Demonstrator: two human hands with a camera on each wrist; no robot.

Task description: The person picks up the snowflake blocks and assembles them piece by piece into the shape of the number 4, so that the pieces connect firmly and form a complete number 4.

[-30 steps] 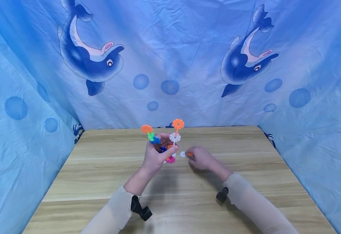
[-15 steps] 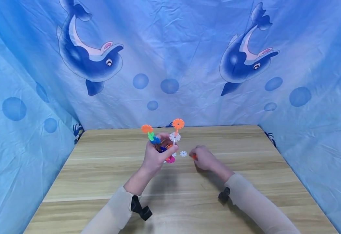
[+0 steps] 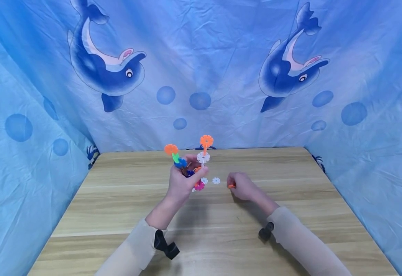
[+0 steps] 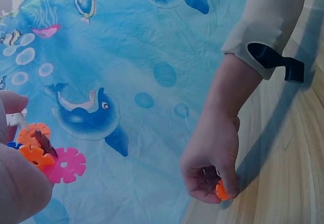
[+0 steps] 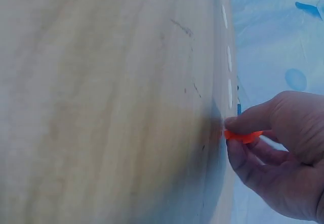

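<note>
My left hand (image 3: 181, 183) grips a build of interlocking snowflake discs and holds it up above the table. Two arms of it rise past the fingers: one ends in an orange disc (image 3: 171, 150), the other carries a white disc (image 3: 203, 157) below another orange one. A pink disc (image 4: 66, 165) hangs at its lower side, and the palm hides the middle. To the right, my right hand (image 3: 243, 186) pinches a single orange snowflake disc (image 5: 243, 136) between thumb and fingertips, low over the wood.
Three loose white discs lie on the wooden table (image 3: 125, 214) between the hands, one of them (image 3: 216, 180) nearest the right hand. Behind the far edge hangs a blue dolphin-print cloth (image 3: 201, 57). Black straps with cameras sit on both cuffs.
My right hand has drawn a little to the right with the orange disc, away from the white disc, which stays on the table. The left hand's build has shifted slightly up and left.
</note>
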